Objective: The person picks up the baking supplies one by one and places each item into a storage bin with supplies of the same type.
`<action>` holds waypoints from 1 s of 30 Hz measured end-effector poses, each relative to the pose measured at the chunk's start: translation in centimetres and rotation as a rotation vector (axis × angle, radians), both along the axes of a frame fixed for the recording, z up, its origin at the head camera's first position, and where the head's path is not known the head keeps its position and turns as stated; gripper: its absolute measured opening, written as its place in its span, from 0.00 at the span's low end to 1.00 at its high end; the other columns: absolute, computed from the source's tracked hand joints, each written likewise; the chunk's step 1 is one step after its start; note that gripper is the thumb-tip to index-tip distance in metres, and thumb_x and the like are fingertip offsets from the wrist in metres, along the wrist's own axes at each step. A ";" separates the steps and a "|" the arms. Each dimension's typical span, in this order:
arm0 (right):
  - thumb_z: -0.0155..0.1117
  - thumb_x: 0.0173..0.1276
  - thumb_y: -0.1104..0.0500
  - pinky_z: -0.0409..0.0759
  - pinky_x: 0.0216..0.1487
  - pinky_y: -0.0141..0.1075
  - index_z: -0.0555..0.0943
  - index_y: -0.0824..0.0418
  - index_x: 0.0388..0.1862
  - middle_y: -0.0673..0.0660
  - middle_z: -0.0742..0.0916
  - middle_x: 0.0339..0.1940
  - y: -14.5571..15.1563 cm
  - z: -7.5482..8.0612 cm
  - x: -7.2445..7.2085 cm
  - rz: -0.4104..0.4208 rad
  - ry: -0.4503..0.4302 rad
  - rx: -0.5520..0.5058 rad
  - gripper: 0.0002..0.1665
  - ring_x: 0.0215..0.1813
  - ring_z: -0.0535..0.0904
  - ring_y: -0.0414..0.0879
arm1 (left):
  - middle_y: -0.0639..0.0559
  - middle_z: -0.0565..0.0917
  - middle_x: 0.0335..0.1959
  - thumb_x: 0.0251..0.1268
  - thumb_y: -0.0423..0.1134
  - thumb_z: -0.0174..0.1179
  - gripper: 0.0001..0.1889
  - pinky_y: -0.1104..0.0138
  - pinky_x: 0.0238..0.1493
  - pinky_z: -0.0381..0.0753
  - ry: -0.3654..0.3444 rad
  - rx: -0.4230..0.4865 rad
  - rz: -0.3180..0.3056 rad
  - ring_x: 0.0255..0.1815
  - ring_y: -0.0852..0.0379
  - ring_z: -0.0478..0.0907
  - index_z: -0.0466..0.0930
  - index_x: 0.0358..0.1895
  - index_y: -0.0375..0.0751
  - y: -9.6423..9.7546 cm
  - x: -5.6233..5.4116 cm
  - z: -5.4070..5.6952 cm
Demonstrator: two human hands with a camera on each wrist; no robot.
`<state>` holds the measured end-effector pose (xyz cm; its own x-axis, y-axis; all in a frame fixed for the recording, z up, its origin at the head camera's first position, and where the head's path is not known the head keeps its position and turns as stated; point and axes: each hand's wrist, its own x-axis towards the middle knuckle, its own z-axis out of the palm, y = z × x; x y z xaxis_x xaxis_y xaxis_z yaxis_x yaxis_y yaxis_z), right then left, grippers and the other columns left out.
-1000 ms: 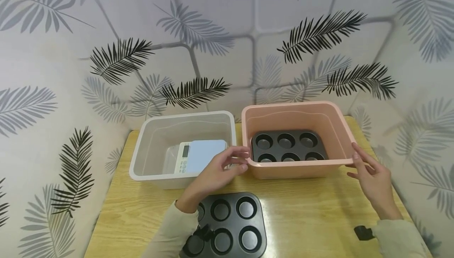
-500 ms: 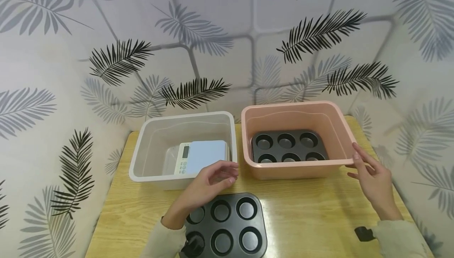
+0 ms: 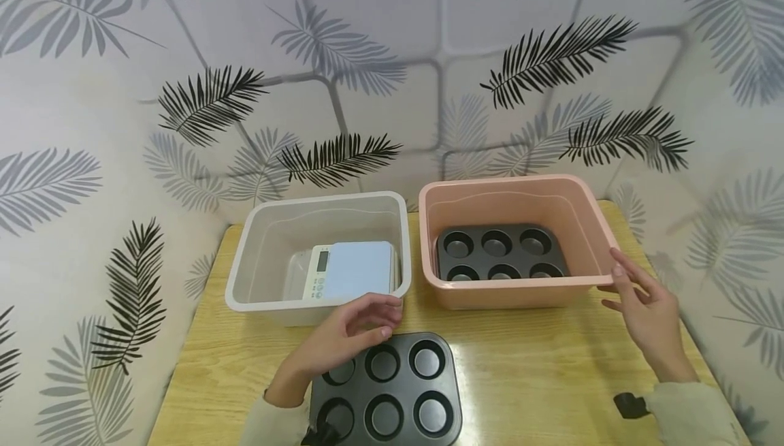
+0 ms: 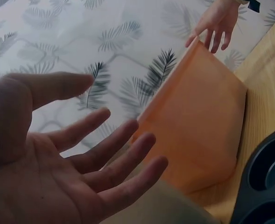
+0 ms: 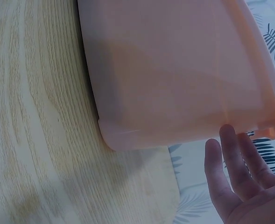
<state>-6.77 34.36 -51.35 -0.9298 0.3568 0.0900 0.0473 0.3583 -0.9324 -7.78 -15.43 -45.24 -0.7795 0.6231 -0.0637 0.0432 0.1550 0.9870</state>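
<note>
In the head view, my left hand (image 3: 346, 337) hovers over the upper left of a dark muffin tin (image 3: 384, 388) lying on the table, near the front right corner of the white bin (image 3: 269, 306). Its fingers are loosely bent with nothing between them; the left wrist view shows the bare palm. At the front right corner of the pink bin (image 3: 520, 285), my right hand (image 3: 650, 316) pinches the rim between thumb and forefinger. The other fingers (image 5: 233, 158) extend below that rim. A second muffin tin (image 3: 499, 245) sits inside the pink bin.
A kitchen scale (image 3: 358, 269) with a pale blue top sits in the white bin, beside a clear plastic item (image 3: 296, 272). Both bins stand side by side at the back of the wooden table (image 3: 527, 371), against a leaf-patterned wall covering (image 3: 367, 24).
My left hand has moved from the pink bin's front left corner down and left, past the white bin's corner, to above the loose muffin tin. The right hand stays at the rim.
</note>
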 end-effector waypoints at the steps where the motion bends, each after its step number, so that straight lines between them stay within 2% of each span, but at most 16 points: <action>1: 0.58 0.88 0.49 0.89 0.40 0.21 0.75 0.50 0.83 0.35 0.83 0.50 0.0 0.0 0.0 0.000 -0.004 -0.001 0.29 0.42 0.88 0.23 | 0.34 0.83 0.67 0.83 0.36 0.62 0.24 0.70 0.67 0.85 -0.005 0.008 -0.018 0.69 0.35 0.82 0.75 0.76 0.37 -0.3 0.1 -0.3; 3: 0.58 0.88 0.49 0.89 0.40 0.21 0.75 0.50 0.83 0.35 0.83 0.50 0.0 0.0 0.0 0.001 -0.009 0.000 0.29 0.42 0.88 0.23 | 0.33 0.83 0.68 0.83 0.35 0.62 0.24 0.70 0.68 0.85 -0.017 0.023 -0.039 0.69 0.38 0.83 0.74 0.76 0.37 -1.0 0.5 -1.0; 6: 0.57 0.88 0.49 0.89 0.40 0.21 0.75 0.50 0.83 0.35 0.82 0.50 -0.1 0.0 -0.1 -0.001 -0.001 0.004 0.29 0.42 0.88 0.23 | 0.31 0.82 0.68 0.84 0.36 0.61 0.24 0.70 0.67 0.85 -0.039 0.032 -0.040 0.67 0.48 0.85 0.73 0.77 0.37 -1.8 0.9 -1.8; 10: 0.57 0.88 0.50 0.89 0.40 0.22 0.75 0.51 0.83 0.35 0.82 0.50 -0.1 0.0 -0.3 -0.002 0.008 0.006 0.29 0.42 0.87 0.22 | 0.30 0.82 0.68 0.84 0.34 0.60 0.25 0.68 0.65 0.88 -0.043 0.067 0.016 0.65 0.59 0.85 0.71 0.77 0.31 -2.9 1.5 -3.0; 12: 0.57 0.88 0.50 0.89 0.40 0.22 0.74 0.51 0.84 0.35 0.82 0.51 -0.1 0.0 -0.3 0.001 0.003 0.000 0.29 0.42 0.88 0.22 | 0.34 0.83 0.67 0.84 0.33 0.59 0.25 0.65 0.63 0.89 -0.042 0.090 0.071 0.64 0.61 0.85 0.70 0.77 0.28 -3.5 1.7 -3.6; 15: 0.57 0.88 0.49 0.89 0.40 0.22 0.74 0.49 0.84 0.34 0.82 0.52 0.1 0.0 -0.3 0.011 -0.012 -0.013 0.29 0.42 0.88 0.23 | 0.45 0.85 0.65 0.84 0.31 0.58 0.25 0.61 0.63 0.91 -0.046 0.115 0.158 0.63 0.62 0.86 0.68 0.77 0.25 -4.5 2.0 -4.3; 18: 0.57 0.88 0.48 0.89 0.40 0.22 0.73 0.49 0.84 0.34 0.82 0.52 0.2 0.0 -0.3 0.020 -0.024 -0.023 0.30 0.43 0.88 0.23 | 0.53 0.85 0.64 0.85 0.32 0.57 0.26 0.59 0.64 0.91 -0.075 0.120 0.213 0.63 0.62 0.86 0.66 0.78 0.26 -5.5 2.3 -4.7; 25: 0.58 0.88 0.49 0.89 0.41 0.22 0.73 0.49 0.84 0.35 0.83 0.52 0.2 -0.1 -0.2 0.020 -0.023 -0.043 0.30 0.43 0.88 0.24 | 0.56 0.86 0.63 0.86 0.33 0.56 0.27 0.57 0.65 0.90 -0.106 0.115 0.278 0.65 0.60 0.86 0.64 0.79 0.24 -6.8 3.0 -5.2; 30: 0.59 0.87 0.50 0.89 0.41 0.22 0.74 0.50 0.83 0.36 0.83 0.52 0.2 -0.1 -0.1 0.014 -0.013 -0.069 0.30 0.42 0.88 0.24 | 0.55 0.86 0.62 0.86 0.35 0.57 0.26 0.59 0.66 0.90 -0.129 0.094 0.337 0.66 0.57 0.86 0.67 0.78 0.28 -7.3 3.6 -5.6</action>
